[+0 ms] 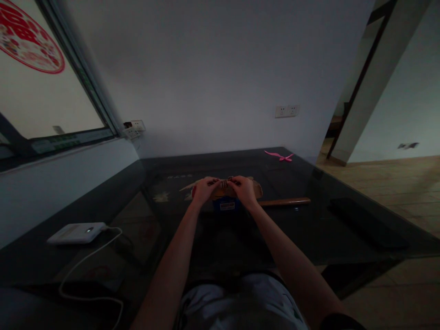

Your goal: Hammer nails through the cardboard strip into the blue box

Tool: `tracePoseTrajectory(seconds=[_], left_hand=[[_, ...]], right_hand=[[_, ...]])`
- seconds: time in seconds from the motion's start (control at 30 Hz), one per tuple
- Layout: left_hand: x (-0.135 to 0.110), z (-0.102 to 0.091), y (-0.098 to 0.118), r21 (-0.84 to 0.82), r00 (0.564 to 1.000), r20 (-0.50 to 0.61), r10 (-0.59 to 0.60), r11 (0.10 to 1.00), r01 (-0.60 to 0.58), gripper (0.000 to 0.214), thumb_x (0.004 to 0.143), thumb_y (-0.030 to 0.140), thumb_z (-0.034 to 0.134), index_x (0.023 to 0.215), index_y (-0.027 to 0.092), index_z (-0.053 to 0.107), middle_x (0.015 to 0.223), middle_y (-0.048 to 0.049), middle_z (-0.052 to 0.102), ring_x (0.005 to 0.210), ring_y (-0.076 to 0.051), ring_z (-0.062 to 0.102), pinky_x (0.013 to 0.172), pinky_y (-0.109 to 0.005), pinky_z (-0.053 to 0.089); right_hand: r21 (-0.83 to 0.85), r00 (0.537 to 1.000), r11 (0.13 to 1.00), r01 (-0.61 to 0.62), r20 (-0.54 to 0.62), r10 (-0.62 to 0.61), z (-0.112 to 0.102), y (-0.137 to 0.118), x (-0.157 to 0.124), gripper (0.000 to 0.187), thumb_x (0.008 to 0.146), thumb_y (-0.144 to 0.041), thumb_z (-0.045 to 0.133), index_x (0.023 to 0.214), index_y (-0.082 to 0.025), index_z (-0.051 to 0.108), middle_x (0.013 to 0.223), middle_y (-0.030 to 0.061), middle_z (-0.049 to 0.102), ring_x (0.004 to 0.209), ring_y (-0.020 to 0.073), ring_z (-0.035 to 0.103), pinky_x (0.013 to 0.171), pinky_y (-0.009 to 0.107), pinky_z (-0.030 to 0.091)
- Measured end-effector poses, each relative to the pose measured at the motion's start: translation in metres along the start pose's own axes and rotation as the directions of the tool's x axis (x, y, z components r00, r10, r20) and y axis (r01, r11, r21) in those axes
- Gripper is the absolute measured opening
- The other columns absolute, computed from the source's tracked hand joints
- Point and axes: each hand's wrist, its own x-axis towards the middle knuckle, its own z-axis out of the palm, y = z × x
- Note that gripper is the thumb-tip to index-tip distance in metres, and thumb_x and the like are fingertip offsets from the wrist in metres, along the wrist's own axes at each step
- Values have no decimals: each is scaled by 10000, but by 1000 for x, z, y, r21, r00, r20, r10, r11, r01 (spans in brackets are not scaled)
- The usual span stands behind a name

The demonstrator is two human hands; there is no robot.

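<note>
At the middle of the dark glossy table, my left hand (205, 189) and my right hand (242, 188) meet over an open cardboard box (257, 189) with torn-looking flaps. Both hands are closed, fingertips pinching a small dark-and-light striped piece (223, 184) between them; its kind is too small to make out. Below the fingers shows the blue front (227, 205) of the box, with a pale label. My hands hide most of what lies inside. Beside my right wrist lies a long brown stick-like object (285, 202), its left end hidden behind the wrist.
A white power bank (78, 233) with a white cable (90, 255) rests on the left of the table (165, 165). A pink ribbon (283, 157) lies at the far right corner. Near the right edge is a flat black object (367, 222). A wall stands behind.
</note>
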Motion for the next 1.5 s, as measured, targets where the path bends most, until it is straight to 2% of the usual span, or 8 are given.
tracePoseTrajectory(seconds=[0.23, 0.37, 0.53, 0.7, 0.93, 1.1, 1.3, 1.5], left_hand=[[-2, -34, -20, -140, 981, -166, -104, 987, 81, 366, 793, 418, 527, 912, 121, 705, 868, -73, 701, 736, -150, 610, 666, -234, 451], [-25, -77, -71, 169, 977, -154, -146, 971, 171, 294, 789, 361, 538, 867, 138, 714, 879, -73, 705, 816, -182, 623, 740, -259, 445], [-58, -115, -124, 562, 956, -40, -292, 784, 263, 235, 791, 315, 543, 833, 169, 722, 899, -88, 700, 854, -210, 625, 741, -272, 436], [-68, -109, -133, 537, 907, 173, -384, 809, 239, 218, 771, 244, 556, 907, 191, 718, 926, -56, 709, 861, -195, 633, 753, -256, 438], [-68, -105, -132, 532, 909, 165, -382, 811, 244, 246, 759, 213, 567, 958, 168, 704, 990, -72, 698, 914, -196, 620, 800, -266, 434], [-68, -105, -130, 484, 914, 179, -364, 842, 240, 222, 734, 194, 573, 908, 145, 702, 913, -74, 702, 844, -184, 628, 771, -258, 439], [-68, -104, -135, 406, 917, 188, -351, 878, 253, 189, 712, 238, 581, 829, 153, 702, 841, -58, 703, 783, -173, 629, 725, -246, 448], [-66, -102, -142, 491, 927, 122, -356, 833, 255, 219, 748, 304, 560, 818, 159, 708, 847, -65, 703, 799, -185, 623, 727, -255, 435]], right_hand=[[74, 1000, 997, -2, -24, 3, -8, -4, -2, 170, 765, -270, 606, 793, -133, 703, 756, 71, 712, 668, 169, 630, 633, 254, 464], [171, 999, 985, 25, -45, -17, -8, -6, -4, 190, 756, -278, 612, 783, -111, 699, 728, 79, 698, 624, 165, 616, 594, 255, 455], [200, 995, 975, 97, -32, -92, -5, -13, -9, 181, 768, -279, 599, 750, -121, 686, 678, 60, 669, 573, 147, 581, 554, 242, 429], [198, 986, 967, 163, -2, -166, -1, -16, -14, 169, 780, -275, 589, 745, -133, 674, 678, 49, 662, 587, 142, 585, 571, 239, 433], [186, 976, 960, 208, 20, -215, -2, -20, -16, 143, 792, -249, 596, 752, -131, 666, 666, 48, 646, 597, 148, 585, 584, 245, 440], [151, 937, 928, 340, 25, -348, 0, -39, -29, 93, 794, -202, 608, 755, -146, 671, 717, 51, 645, 667, 151, 588, 631, 245, 442], [235, 798, 873, 427, 354, -487, 37, -69, -64, 103, 822, -190, 593, 868, -164, 681, 861, 45, 658, 790, 134, 607, 707, 222, 451], [-63, 681, 867, 495, 648, -341, 92, -82, -64, 179, 868, -230, 521, 969, -191, 662, 978, 45, 644, 881, 144, 613, 760, 235, 456]])
